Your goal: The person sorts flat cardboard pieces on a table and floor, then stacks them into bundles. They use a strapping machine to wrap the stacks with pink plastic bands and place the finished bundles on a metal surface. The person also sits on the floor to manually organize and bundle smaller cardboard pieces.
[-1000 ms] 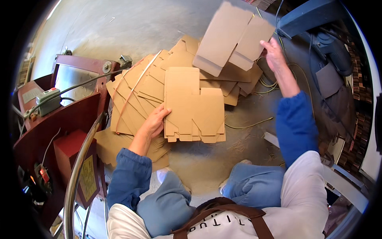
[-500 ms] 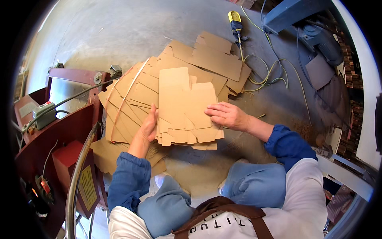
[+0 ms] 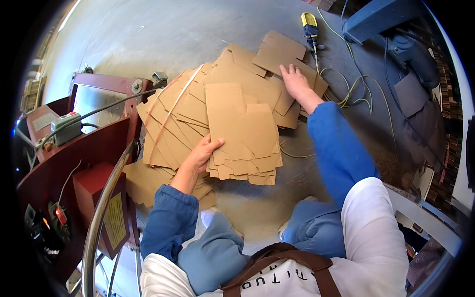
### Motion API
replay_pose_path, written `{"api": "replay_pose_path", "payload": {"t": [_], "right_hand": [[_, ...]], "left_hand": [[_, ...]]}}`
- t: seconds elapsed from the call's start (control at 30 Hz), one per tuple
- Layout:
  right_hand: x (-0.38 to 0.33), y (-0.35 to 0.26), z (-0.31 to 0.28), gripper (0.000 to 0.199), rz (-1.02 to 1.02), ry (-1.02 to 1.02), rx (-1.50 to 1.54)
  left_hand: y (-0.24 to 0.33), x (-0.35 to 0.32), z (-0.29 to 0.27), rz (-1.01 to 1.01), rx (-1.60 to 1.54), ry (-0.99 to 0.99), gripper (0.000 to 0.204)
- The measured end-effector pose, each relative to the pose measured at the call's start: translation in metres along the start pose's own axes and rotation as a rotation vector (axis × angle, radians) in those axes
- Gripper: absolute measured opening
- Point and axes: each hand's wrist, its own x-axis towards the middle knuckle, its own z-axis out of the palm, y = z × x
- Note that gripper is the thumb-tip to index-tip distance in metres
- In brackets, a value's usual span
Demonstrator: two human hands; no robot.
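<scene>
Presently, the left hand (image 3: 202,153) clasps a stack of cardboard blanks (image 3: 242,133) at its left edge, thumb uppermost, above the pile (image 3: 247,81) on the floor (image 3: 173,29). The right hand (image 3: 296,83) extends unclasped over a loose blank (image 3: 280,48). Blanks are likely light, stiff, crease-prone; grip flat edges. Judge room greatest beyond the pile; avoid the yellow connector (image 3: 309,24).

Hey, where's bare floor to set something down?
Bare floor lies beyond the cardboard pile, left of the yellow-ended device; a smaller, lightly littered patch sits between the held stack and the legs. It's crowded at left by the maroon machine and right of the pile, where cables loop.
</scene>
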Motion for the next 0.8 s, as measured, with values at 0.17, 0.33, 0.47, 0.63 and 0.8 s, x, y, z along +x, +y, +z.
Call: {"api": "replay_pose_path", "payload": {"t": [0.17,0.33,0.47,0.63,0.8], "right_hand": [[0.002,0.043,-0.08,0.012,-0.051,0.532,0.135],[0.0,0.096,-0.124,0.024,0.014,0.373,0.22],[-0.001,0.077,-0.09,0.045,0.147,0.127,0.247],[0.0,0.107,0.009,0.069,0.687,-0.014,0.687],[0.019,0.11,0.046,0.052,0.905,0.18,0.796]], "left_hand": [[-0.002,-0.005,-0.01,0.073,0.009,-0.02,0.042],[0.014,0.001,-0.002,0.061,0.004,-0.029,0.041],[0.01,0.007,-0.004,0.113,0.025,-0.033,0.042],[0.008,-0.005,-0.003,0.136,0.042,-0.012,0.045],[0.001,-0.019,-0.016,0.135,-0.002,0.016,0.046]]}}
